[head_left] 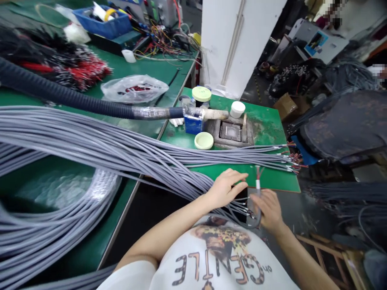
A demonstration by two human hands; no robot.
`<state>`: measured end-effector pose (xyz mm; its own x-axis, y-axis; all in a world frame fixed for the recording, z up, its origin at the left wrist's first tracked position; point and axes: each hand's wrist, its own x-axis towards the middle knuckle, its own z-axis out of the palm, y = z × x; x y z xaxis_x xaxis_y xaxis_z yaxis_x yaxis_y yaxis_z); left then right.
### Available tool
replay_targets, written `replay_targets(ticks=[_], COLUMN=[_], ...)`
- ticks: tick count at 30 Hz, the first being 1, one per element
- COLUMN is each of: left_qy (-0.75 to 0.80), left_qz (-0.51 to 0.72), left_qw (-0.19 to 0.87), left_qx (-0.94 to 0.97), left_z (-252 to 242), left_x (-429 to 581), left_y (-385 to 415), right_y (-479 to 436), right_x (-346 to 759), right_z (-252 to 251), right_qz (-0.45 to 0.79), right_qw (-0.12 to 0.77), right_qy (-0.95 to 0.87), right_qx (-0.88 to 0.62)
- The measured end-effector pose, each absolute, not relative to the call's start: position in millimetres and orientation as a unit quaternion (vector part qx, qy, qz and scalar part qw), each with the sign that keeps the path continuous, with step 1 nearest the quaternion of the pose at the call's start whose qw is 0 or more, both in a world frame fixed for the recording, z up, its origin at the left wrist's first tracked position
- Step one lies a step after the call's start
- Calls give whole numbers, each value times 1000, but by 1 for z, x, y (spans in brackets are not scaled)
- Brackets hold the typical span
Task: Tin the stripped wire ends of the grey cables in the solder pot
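Observation:
My right hand (269, 209) grips a grey cable (258, 193) near its end. That end points up, with a white band and thin bared wires fanning out at the top. Just left of it, my left hand (223, 187) is open, thumb and fingers apart and pointing at the cable without touching it. Beneath my left hand runs a bundle of grey cables (193, 181), some of whose stripped ends (242, 207) show by my waist. Another bundle (236, 155) lies across the green board, its coloured wire ends (294, 159) at the right edge.
A square metal pot (232, 132) with a shiny surface is set on the green board (272, 121). Around it are a ribbed hose (115, 108), a white jar (238, 108), a pale lid (203, 140) and a yellow-lidded jar (201, 94). A white pillar (232, 40) rises behind.

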<state>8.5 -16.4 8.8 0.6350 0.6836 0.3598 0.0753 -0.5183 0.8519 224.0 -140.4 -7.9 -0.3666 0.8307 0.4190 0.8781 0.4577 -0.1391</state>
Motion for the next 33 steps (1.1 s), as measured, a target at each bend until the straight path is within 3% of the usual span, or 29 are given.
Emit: replay_targets(ticks=[4, 7, 13, 18, 22, 25, 28, 31, 33], left_qy=[317, 350, 386, 362, 300, 268, 270, 289, 297], left_qz=[319, 283, 233, 261, 322, 300, 265, 315, 357], left_qw=[265, 171, 93, 107, 165, 238, 354, 496, 588], left_qx=[853, 877, 888, 889, 883, 884, 855, 756, 662], left_z=[-13, -19, -18, 0, 14, 14, 10, 12, 16], left_x=[9, 17, 46, 42, 21, 2, -10, -13, -12], left_y=[9, 27, 51, 47, 19, -1, -12, -16, -15], right_y=[-195, -212, -170, -118, -78, -68, -75, -85, -89], right_x=[279, 279, 206, 181, 207, 228, 223, 196, 178], right_z=[-25, -30, -26, -27, -6, 23, 44, 46, 42], right_qz=[-73, 36, 349, 553, 413, 238, 221, 328, 336], right_qw=[-13, -19, 173, 375, 637, 732, 658, 437, 331], right_qy=[-686, -647, -627, -457, -334, -319, -407, -560, -631], right_qx=[-724, -761, -675, -587, -559, -554, -594, -622, -616])
